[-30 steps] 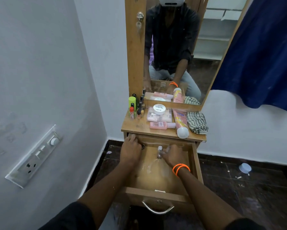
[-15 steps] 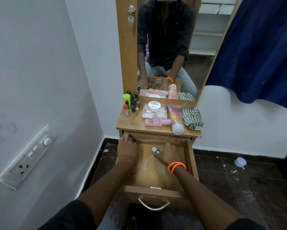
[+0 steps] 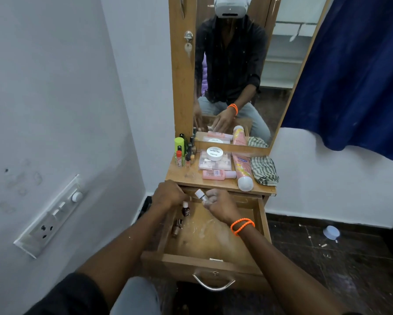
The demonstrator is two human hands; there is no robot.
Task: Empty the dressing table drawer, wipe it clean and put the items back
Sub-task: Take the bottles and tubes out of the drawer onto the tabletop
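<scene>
Both hands over drawer (image 3: 213, 237) back edge. Right hand (image 3: 220, 206) grips small clear bottle (image 3: 201, 195), white cap pointing up-left toward worktop (image 3: 216, 183). Left hand (image 3: 168, 194) pinches dark nail-polish bottle (image 3: 186, 209), upright, white cap. Worktop lies just beyond both. Another small bottle (image 3: 177, 226) remains along drawer's left wall, nearer left hand.

The drawer (image 3: 213, 244) is matt wood, dusted with white smears, with a shiny metal handle (image 3: 213, 284). On the wooden tabletop (image 3: 184, 178) lie glossy plastic bottles (image 3: 242, 171) and, at its right edge, a checked cloth (image 3: 264, 170).
</scene>
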